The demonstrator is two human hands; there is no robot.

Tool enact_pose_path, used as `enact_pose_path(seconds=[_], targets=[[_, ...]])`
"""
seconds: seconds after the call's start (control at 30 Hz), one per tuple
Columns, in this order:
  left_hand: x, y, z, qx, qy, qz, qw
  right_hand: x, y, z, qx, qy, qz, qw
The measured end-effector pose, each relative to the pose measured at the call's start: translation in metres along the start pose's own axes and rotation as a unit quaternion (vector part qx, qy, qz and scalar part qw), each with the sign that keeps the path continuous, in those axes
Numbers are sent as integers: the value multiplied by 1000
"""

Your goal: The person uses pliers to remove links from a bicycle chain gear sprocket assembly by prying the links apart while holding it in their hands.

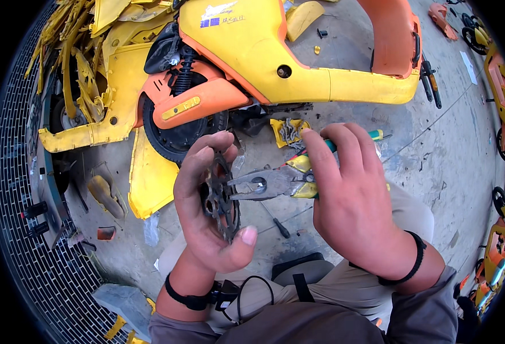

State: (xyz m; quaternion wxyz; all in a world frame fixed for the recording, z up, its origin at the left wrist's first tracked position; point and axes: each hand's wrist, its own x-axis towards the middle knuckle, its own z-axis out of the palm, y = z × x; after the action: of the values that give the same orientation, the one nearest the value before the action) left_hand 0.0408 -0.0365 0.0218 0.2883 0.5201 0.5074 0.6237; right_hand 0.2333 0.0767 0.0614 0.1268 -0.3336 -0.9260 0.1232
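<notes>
My left hand (198, 200) is closed around a dark, grimy metal disc with cut-out holes (222, 198), perhaps a brake disc, held on edge with the thumb at its lower rim. Pliers with yellow grips (269, 183) are in my right hand (350, 183), their jaws pointing left at the disc's near side; whether they grip anything on it I cannot tell. Behind my right fingers shows a green-handled tool (373, 136); whether the hand holds it too is hidden. Beyond the hands, a yellow tray of small grey metal parts (290, 132) lies on the floor.
A yellow and orange scooter body (304, 83) with a black wheel (169, 135) spans the far side. Yellow panels (86, 80) are heaped at far left. A screwdriver (281, 228) lies on the concrete between my knees. More scooters (502, 241) line the right edge.
</notes>
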Motion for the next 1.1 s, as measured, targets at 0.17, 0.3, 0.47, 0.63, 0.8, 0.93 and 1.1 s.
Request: enact_pose_path(seconds=[0.17, 0.3, 0.47, 0.63, 0.8, 0.93, 1.1], targets=[[-1, -1, -1, -1, 12, 14, 1000, 3, -2, 4, 12, 7, -4, 1000], [-1, -3, -4, 28, 3, 31, 999, 5, -2, 7, 28, 10, -6, 1000], [-2, -1, -5, 70, -5, 45, 997, 7, -4, 6, 14, 6, -5, 1000], [-1, 0, -5, 35, -9, 35, 999, 8, -3, 7, 9, -4, -20, 1000], [-3, -1, -9, 41, -24, 18, 999, 11, -4, 9, -11, -6, -22, 1000], [-8, -5, -7, 16, -10, -3, 1000, 14, -5, 9, 4, -16, -30, 999], [-8, -9, -2, -11, -4, -35, 999, 19, 4, 17, -11, -11, -66, 998]])
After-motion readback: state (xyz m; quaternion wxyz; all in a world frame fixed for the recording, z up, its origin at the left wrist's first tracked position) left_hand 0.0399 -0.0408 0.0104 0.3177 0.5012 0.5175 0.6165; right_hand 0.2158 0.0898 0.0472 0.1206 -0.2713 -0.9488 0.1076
